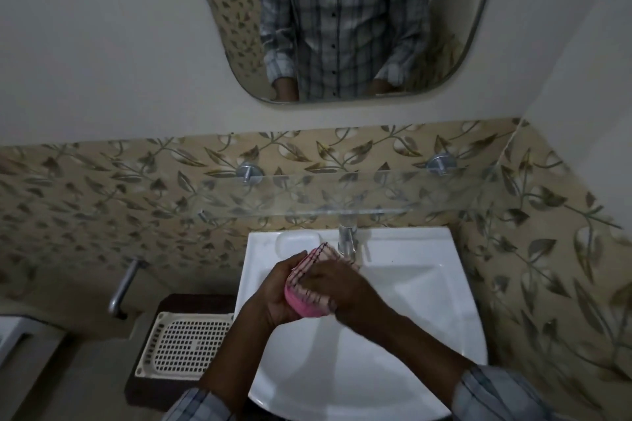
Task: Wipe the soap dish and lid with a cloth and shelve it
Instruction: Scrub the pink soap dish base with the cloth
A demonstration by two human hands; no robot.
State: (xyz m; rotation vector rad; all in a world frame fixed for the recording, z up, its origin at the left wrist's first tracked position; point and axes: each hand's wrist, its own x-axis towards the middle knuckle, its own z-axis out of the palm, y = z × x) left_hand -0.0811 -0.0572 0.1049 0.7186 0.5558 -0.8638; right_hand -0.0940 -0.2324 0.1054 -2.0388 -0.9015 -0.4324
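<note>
Over the white sink [420,301] my left hand [273,297] cups a pink soap dish [301,306] from below and the left. My right hand [338,290] presses a pink-and-white striped cloth [319,258] onto the top of the dish. The cloth covers most of the dish, so only its pink lower edge shows. I cannot tell whether the lid is on it or apart. The glass shelf [342,195] on two metal brackets hangs on the wall above the sink and holds nothing.
A chrome tap [347,237] stands at the sink's back edge, just beyond the cloth. A cream perforated tray [184,345] lies on a dark stand to the left. A metal handle [124,287] sticks out from the leaf-patterned wall. A mirror [342,20] hangs above.
</note>
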